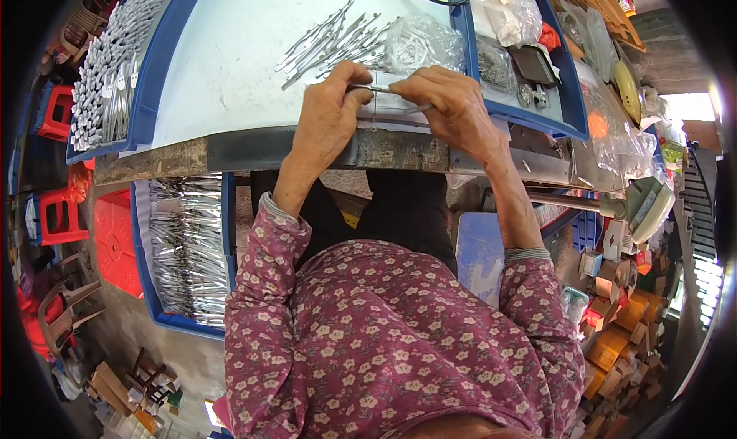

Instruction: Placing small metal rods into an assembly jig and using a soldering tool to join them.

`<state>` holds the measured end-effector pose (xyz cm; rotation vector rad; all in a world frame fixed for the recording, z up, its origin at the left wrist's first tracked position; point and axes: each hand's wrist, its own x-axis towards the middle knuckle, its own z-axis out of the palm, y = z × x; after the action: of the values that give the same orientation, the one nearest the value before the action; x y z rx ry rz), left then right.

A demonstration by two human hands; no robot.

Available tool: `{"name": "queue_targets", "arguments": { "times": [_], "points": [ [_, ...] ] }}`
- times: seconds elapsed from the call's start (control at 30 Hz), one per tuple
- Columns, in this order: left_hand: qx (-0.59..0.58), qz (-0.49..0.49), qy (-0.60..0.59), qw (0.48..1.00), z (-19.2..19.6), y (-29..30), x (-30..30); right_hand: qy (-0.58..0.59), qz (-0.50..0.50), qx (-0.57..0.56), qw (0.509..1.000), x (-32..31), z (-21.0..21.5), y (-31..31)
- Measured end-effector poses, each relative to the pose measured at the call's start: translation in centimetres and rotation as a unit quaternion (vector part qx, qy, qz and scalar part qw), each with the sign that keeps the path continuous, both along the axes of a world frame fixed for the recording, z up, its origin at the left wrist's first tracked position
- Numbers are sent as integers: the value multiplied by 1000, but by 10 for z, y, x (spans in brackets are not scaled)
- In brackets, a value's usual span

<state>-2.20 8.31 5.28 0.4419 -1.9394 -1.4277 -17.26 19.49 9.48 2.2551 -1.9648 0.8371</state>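
At the table's near edge, my left hand (328, 116) pinches the left end of a slim silvery metal tool (378, 89) between thumb and fingers. The fingers of my right hand (454, 107) close on its other end, so the tool lies roughly level between both hands. Its exact kind is too small to tell. Just beyond my hands, a loose pile of similar slim metal tools (334, 43) lies on the white table surface (223, 62). Beside the pile, a clear plastic bag (430, 39) holds small white tube-like pieces.
A blue tray (146, 93) at the left holds many white-ended metal tools. Lower left, another blue tray (153, 301) carries rows of metal tools. A blue tray (568, 105) at the right contains bags and a dark box. A lamp head (651, 208) juts out at right.
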Motion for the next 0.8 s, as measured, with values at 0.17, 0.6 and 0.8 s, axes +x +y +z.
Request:
{"name": "queue_targets", "arguments": {
  "times": [0.17, 0.6, 0.8],
  "points": [
    [-82, 117, -29, 989, -11, -4, -2, -34, -3, 16, 999, 0, -10, -8],
    [-77, 171, -43, 981, -30, 0, -4, -405, -94, -144, 898, 8, -9, -24],
    [-137, 156, -49, 977, -31, -3, -1, -441, -149, -193, 864, 6, -21, -20]
  ]
}}
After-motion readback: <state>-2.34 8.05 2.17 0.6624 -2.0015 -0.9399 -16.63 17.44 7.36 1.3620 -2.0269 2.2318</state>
